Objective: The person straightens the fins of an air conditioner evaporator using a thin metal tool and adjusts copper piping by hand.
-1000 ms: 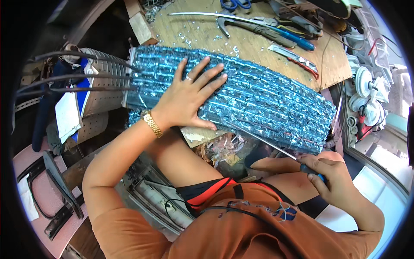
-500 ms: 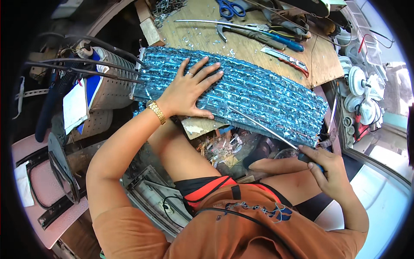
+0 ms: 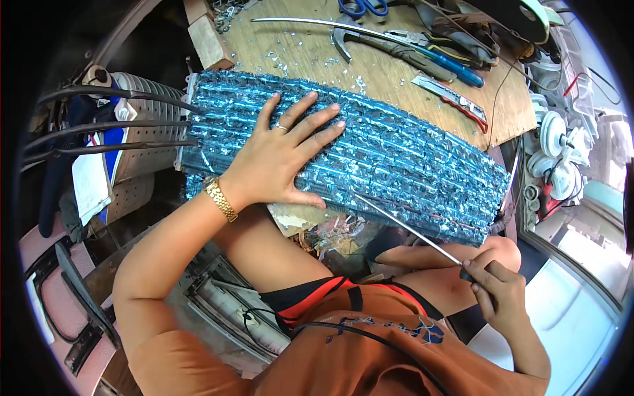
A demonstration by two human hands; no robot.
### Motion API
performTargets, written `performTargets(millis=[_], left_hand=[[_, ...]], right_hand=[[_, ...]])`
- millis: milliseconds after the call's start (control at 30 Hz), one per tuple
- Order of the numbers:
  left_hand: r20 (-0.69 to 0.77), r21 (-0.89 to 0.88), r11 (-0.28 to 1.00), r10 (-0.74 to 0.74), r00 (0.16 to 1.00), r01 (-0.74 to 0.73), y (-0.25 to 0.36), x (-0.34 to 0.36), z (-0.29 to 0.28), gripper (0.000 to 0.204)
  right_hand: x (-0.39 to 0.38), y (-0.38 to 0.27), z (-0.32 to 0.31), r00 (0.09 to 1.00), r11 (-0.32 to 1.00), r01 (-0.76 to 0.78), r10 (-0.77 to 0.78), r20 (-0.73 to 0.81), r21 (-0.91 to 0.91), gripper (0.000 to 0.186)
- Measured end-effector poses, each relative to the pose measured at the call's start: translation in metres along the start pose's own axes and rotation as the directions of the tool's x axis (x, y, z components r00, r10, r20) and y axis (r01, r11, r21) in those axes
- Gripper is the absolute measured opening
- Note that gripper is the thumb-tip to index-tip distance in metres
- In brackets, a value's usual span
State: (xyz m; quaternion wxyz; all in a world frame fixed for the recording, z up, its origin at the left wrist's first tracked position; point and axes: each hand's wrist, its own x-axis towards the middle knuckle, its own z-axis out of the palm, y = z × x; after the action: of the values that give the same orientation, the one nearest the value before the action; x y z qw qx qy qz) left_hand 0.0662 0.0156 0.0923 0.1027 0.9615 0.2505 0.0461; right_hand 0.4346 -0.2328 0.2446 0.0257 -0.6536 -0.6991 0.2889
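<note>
Pressing flat with fingers spread, my left grip (image 3: 281,155) covers the left half of the blue finned panel (image 3: 389,155) overhanging the desk (image 3: 297,49). Rightward, the screwdriver (image 3: 409,229) reaches the panel's near side; my right grip (image 3: 496,285), below its right end, encloses the handle.

Plywood worktop (image 3: 512,115), top centre | pink surface (image 3: 63,300), lower left | grey frame (image 3: 574,272), right | bright light (image 3: 615,140), right edge

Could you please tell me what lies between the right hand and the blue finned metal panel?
In the head view, a slim silver metal rod runs from the right hand to the panel, crossing a bare leg.
</note>
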Motion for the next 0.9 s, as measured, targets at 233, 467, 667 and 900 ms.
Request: performTargets(millis=[233, 467, 667, 900], left_hand=[[0.028, 0.045, 0.999, -0.008, 1.0, 0.007, -0.003, 0.002, 0.001, 0.124], [0.043, 0.024, 1.0, -0.017, 0.999, 0.016, 0.002, 0.0, -0.001, 0.124], [0.036, 0.062, 0.998, -0.009, 0.999, 0.007, 0.005, 0.006, 0.0, 0.125], [-0.008, 0.056, 0.998, 0.0, 1.0, 0.001, -0.002, 0.003, -0.001, 0.125]], right_hand=[[0.012, 0.004, -0.006, 1.0, 0.995, 0.0, -0.002, 0.02, 0.095, 0.052], [0.035, 0.007, -0.025, 0.991, 0.988, 0.1, -0.089, 0.102, -0.117, 0.052], [0.031, 0.006, 0.016, 0.997, 0.979, -0.002, -0.013, 0.074, 0.203, 0.043], [0.016, 0.017, -0.004, 0.996, 0.999, 0.046, -0.047, 0.077, 0.014, 0.047]])
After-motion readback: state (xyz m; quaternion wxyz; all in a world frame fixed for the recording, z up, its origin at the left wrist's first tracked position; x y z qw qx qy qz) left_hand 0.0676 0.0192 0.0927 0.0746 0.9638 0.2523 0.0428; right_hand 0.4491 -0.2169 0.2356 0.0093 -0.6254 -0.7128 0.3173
